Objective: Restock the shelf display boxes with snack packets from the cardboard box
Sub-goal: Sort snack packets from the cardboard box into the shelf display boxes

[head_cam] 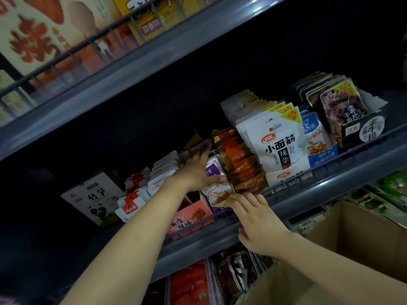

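On the middle shelf, my left hand [198,170] reaches into a display box and grips a stack of purple-and-white snack packets [212,170], thumb across the front packet and fingers over the back of the stack. My right hand [253,214] rests at the shelf's front rail, its fingertips touching the lower front edge of that purple display box [218,203]. An open brown cardboard box [343,245] stands at the lower right, below my right forearm; its inside is hidden.
Orange packets [240,164], white packets [277,144], blue packets [317,139] and dark packets [343,108] fill boxes to the right. A pink box [189,216], red-and-white packets [141,190] and a panda box [97,197] lie left. Grey shelf rail [308,179] runs in front; shelves sit above and below.
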